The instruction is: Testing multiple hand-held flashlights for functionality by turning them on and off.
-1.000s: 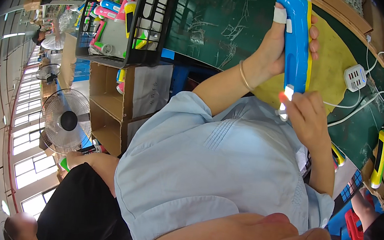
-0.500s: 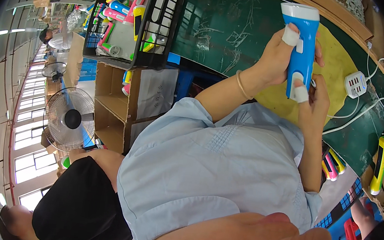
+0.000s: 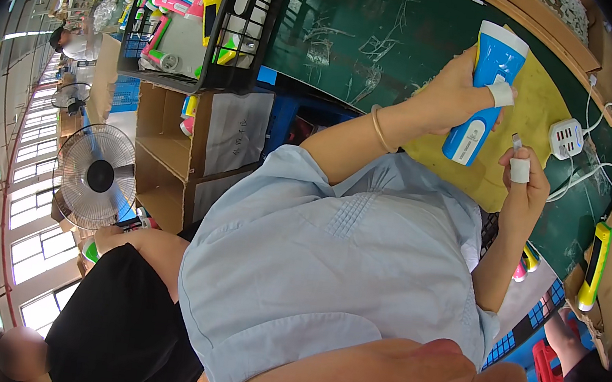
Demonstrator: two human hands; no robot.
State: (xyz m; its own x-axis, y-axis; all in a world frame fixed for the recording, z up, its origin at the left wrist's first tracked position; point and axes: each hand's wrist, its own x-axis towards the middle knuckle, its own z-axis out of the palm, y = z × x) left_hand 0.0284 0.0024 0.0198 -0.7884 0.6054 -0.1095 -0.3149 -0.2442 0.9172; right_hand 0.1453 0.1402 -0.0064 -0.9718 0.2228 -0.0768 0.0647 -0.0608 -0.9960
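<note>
My left hand (image 3: 459,95), with a band on its wrist, is wrapped round a blue flashlight (image 3: 474,128) with a white head rim. The flashlight tilts, its head pointing up and to the right, over a yellow cloth (image 3: 439,161). White tape covers the left thumb. To the right of the flashlight's lower end, my right hand (image 3: 525,176) pinches a small cable plug (image 3: 517,140), its tip pointing up and apart from the flashlight. Tape also wraps the right thumb. Most of the plug's cable is hidden by the hand.
A black crate (image 3: 254,24) of colourful flashlights stands at the left on the green table (image 3: 340,35). A white multi-port USB charger (image 3: 566,139) with white cables lies to the right. Cardboard boxes (image 3: 167,143), a fan (image 3: 99,175) and another person (image 3: 126,322) are at the left.
My right hand has come away from the flashlight's lower end and moved right with the plug. My left hand has turned the flashlight, tilting its head to the right.
</note>
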